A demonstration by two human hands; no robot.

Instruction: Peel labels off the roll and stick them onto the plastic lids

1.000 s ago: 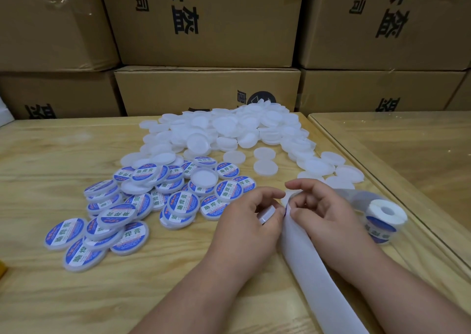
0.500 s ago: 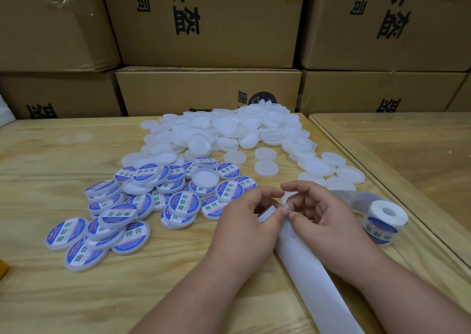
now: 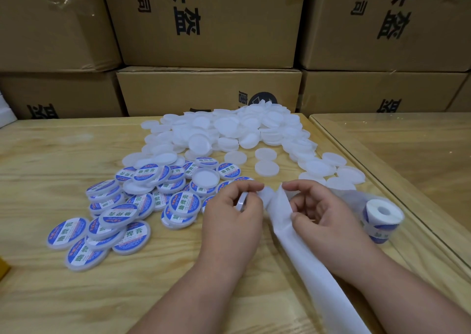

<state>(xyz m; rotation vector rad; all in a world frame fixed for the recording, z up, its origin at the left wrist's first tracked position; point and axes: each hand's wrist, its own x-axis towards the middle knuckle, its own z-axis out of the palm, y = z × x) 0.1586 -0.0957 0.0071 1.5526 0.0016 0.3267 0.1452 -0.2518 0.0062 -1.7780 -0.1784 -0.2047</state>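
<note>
You are partway through: a cluster of labelled lids lies at your left, while a larger heap of bare lids waits at the back of the table. Your left hand pinches a lid on edge; your right hand grips the backing strip where it folds, the label itself hidden. The roll stands just beside your right wrist. The blue-and-white labels read 助焊膏; the boxes behind show 头盔 and 公司.
</note>
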